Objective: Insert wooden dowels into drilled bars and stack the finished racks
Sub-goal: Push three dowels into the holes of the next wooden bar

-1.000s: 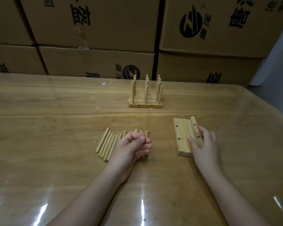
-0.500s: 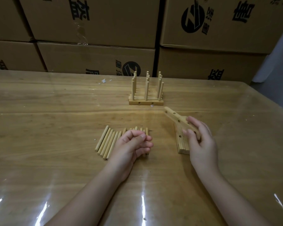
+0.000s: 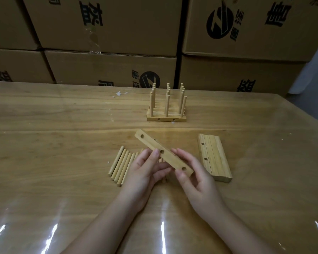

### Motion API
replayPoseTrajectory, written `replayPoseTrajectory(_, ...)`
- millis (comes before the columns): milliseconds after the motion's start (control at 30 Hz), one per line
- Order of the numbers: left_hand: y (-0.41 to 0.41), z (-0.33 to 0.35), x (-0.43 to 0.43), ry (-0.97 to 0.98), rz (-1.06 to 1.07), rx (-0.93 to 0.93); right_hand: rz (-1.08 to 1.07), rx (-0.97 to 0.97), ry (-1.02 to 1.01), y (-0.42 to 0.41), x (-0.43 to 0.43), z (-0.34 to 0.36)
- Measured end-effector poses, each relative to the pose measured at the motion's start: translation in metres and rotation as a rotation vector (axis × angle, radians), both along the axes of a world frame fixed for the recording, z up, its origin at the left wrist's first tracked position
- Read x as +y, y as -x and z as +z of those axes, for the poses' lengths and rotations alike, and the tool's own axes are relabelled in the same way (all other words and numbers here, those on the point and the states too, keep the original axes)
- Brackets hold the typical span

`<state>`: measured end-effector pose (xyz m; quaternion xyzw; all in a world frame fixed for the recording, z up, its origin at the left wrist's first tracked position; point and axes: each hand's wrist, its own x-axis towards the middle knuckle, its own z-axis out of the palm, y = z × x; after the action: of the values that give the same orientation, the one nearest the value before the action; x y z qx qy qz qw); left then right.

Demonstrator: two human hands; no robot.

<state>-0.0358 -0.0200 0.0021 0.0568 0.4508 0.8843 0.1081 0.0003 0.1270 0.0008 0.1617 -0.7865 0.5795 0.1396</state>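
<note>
Head camera shows both hands on one drilled bar (image 3: 163,153), held slanted above the tabletop (image 3: 62,189) with its three holes facing up. The left hand (image 3: 145,173) has its grip closed on the bar's middle, thumb beside the centre hole; the right hand (image 3: 196,182) pinches the near end. Loose dowels (image 3: 121,165) lie in a row beneath, partly hidden. More bars (image 3: 215,158) sit just to the right. Finished racks (image 3: 166,114) stand farther back, before cardboard boxes (image 3: 108,70).
</note>
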Motion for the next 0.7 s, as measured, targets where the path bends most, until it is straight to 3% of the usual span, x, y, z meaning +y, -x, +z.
replayPoseTrajectory(200, 0.0031, 0.0006, -0.0037, -0.111, 0.057, -0.061, -0.179, 0.163, -0.085, 0.003, 0.0031, 0.0015)
replayPoseTrajectory(400, -0.0017, 0.0012, -0.0012, 0.02, -0.113, 0.021, -0.122, -0.092, 0.136, 0.0033, 0.0025, -0.0007)
replayPoseTrajectory(700, -0.0023, -0.0014, -0.0004, 0.048, -0.11, 0.057, -0.13, -0.069, 0.246, 0.0059, 0.0044, 0.0006)
